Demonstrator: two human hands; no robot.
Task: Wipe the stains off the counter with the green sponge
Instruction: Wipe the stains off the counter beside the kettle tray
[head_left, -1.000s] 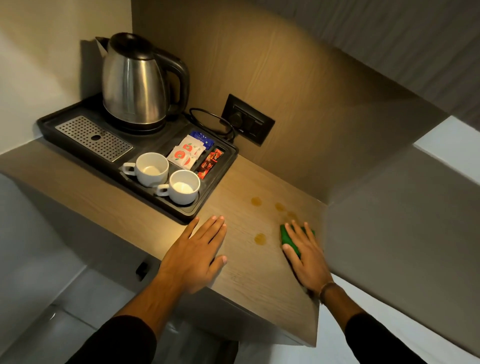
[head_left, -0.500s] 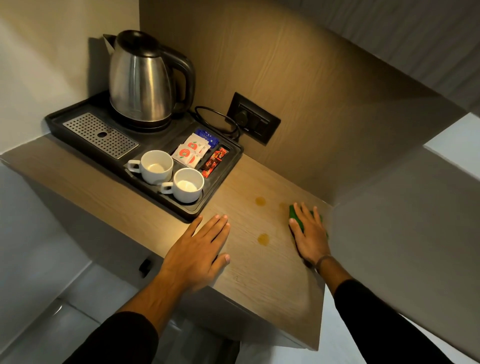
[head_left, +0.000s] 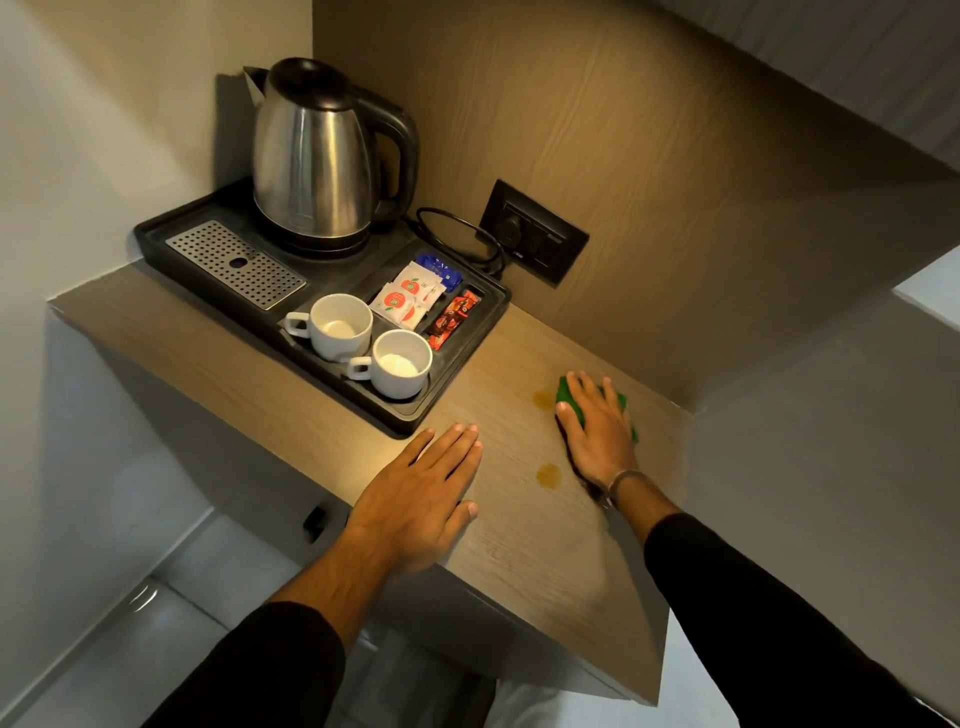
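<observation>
Head view: green sponge (head_left: 567, 402) (lengthwise away)

tray (head_left: 457, 400) left of stains (head_left: 548, 475) on counter (head_left: 545, 561).

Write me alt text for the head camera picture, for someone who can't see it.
A person's right hand presses a green sponge flat on a wooden counter beside two brown stains, while the left hand rests flat nearby. Farther back, a black tray holds a steel kettle, two white cups and sachets.
</observation>
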